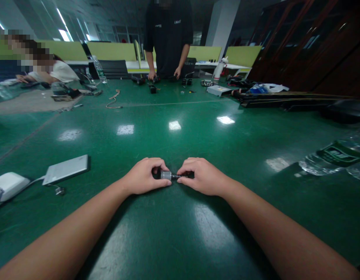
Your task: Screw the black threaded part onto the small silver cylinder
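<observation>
In the head view, my left hand [146, 175] is closed around a small silver-grey cylinder [166, 175], thumb on the near side and fingers on the far side. A thin dark shaft [174, 176] sticks out of the cylinder's right end. My right hand [200, 177] pinches the free end of that shaft between thumb and fingers. The piece lies sideways, close above the green tabletop [174, 221]. The fingers hide both its far left end and the shaft's tip.
At left are a silver flat box [66, 170] with a cable and a white device [7, 186]. A water bottle [328, 157] lies at right. Across the table, a person in black [168, 39] stands behind small dark parts; another person [60, 72] sits at far left.
</observation>
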Demonstrator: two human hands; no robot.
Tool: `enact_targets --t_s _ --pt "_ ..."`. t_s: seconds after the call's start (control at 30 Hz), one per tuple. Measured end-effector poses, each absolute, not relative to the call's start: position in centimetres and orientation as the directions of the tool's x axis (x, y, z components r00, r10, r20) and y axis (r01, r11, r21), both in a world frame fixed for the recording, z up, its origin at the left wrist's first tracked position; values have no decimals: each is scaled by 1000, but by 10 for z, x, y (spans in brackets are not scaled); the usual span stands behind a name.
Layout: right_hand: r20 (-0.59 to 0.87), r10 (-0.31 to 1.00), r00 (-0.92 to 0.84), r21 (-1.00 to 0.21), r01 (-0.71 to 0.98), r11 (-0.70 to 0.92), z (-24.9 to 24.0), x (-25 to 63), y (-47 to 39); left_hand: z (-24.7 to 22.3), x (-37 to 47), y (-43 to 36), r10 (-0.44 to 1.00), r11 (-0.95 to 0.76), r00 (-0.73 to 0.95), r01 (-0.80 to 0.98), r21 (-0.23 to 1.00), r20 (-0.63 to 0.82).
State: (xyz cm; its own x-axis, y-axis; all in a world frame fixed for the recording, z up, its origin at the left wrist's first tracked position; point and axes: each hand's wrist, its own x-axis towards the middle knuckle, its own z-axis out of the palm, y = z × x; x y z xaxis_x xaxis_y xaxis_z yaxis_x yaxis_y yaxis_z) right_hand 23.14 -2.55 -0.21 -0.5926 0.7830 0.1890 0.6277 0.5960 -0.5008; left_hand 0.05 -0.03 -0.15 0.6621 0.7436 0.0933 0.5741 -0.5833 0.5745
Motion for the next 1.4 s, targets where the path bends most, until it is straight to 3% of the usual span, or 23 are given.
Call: enact_targets --t_s 1.4 --pt "45 840 -540 -461 735 497 16 255 -25 2 0 -2 751 -571 654 571 590 94"
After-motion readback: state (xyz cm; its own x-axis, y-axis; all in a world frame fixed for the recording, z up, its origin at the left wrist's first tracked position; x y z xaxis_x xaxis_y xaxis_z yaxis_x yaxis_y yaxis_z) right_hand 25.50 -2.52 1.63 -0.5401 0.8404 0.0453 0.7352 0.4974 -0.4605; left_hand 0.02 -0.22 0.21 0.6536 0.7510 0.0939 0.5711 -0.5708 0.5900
